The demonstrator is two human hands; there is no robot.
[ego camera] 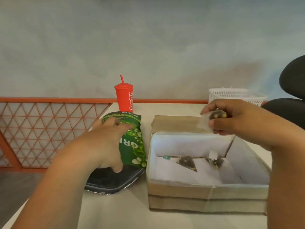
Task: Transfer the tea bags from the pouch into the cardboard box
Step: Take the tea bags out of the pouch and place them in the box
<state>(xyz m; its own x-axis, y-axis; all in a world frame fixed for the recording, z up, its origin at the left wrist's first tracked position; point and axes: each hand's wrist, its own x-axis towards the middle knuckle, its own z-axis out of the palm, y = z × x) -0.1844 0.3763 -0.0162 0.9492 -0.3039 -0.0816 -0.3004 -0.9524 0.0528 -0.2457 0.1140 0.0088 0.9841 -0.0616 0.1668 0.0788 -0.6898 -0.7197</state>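
- tea bags (187, 162), two dark pointy ones, lie on the white floor inside the open brown cardboard box (206, 200);
- right hand (239, 119) pinches one more see-through tea bag (214, 117) just above the far wall of the box;
- left hand (105, 142) grips the shiny green pouch (134, 146) near its top; the pouch stands on a black tray (113, 180), just left of the box;
- red plastic cup with a straw (124, 98) stands behind the pouch; white plastic basket (236, 95) sits behind the box.

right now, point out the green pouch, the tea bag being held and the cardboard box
green pouch (133, 151), head view, on its printed front face
held tea bag (216, 115), head view, on its dark leaf filling
cardboard box (206, 195), head view, on its near outer wall
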